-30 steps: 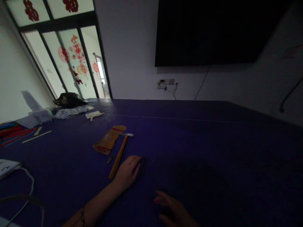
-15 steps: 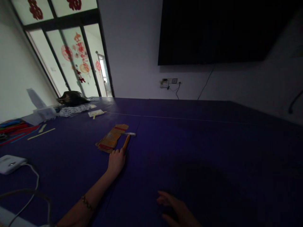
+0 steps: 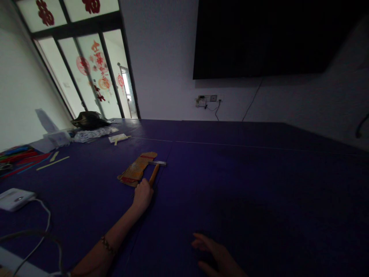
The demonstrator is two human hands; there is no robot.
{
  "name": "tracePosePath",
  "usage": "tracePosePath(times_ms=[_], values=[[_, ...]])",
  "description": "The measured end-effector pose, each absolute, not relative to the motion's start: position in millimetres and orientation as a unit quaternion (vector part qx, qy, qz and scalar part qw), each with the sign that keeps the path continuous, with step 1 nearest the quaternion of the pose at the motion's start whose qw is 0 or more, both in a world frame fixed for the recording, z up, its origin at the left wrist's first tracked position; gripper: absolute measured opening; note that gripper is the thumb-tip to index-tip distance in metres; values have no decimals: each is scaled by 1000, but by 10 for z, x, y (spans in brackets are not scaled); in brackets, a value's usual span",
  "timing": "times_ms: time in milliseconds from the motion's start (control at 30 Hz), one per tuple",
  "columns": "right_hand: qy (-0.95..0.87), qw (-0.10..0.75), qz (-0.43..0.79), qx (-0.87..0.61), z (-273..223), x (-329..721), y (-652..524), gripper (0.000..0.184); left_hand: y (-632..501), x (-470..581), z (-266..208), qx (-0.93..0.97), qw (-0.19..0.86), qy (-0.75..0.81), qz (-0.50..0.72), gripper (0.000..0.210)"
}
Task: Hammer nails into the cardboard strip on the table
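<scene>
My left hand (image 3: 143, 194) is closed round the wooden handle of a hammer (image 3: 154, 174). The hammer's metal head points away from me, beside the far right end of a flattened piece of brown cardboard (image 3: 134, 169) with red stripes. Whether the head rests on the cardboard's edge is hard to tell. Nearer to me and to the right, my right hand (image 3: 215, 252) is at the tabletop with loosely bent fingers, thumb apart, and nothing visible in it.
The purple tabletop (image 3: 230, 173) reaches to the wall. At its left lie a white device (image 3: 15, 199) with a cable, yellow strips (image 3: 53, 163), red and blue items (image 3: 21, 158), a white packet (image 3: 118, 137) and a black bag (image 3: 90, 120). A large dark screen (image 3: 259, 38) hangs above.
My left hand's fingers look more closely wrapped round the hammer's handle. The hammer, the cardboard and my right hand have stayed nearly where they were; the whole view has shifted slightly.
</scene>
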State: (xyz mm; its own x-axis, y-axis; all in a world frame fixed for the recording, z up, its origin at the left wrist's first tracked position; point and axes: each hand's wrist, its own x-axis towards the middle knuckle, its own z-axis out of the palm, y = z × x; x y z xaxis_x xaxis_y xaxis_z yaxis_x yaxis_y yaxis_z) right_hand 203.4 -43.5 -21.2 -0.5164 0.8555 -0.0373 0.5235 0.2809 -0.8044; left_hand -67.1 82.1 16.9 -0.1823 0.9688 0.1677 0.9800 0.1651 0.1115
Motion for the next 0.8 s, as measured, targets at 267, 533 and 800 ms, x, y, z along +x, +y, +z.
tracePosePath(times_ms=[267, 533, 800], values=[[-761, 229, 419, -441, -326, 2043, -454, 53, 737, -653, 322, -658, -12, -725, -202, 10], [-563, 431, 573, -411, 4, 2148, -80, 53, 381, -418, 464, -659, -312, -535, -426, 15], [-418, 617, 528, -407, 720, 1957, 345, 46, -15, 382, 469, -543, -598, -361, -466, 32]])
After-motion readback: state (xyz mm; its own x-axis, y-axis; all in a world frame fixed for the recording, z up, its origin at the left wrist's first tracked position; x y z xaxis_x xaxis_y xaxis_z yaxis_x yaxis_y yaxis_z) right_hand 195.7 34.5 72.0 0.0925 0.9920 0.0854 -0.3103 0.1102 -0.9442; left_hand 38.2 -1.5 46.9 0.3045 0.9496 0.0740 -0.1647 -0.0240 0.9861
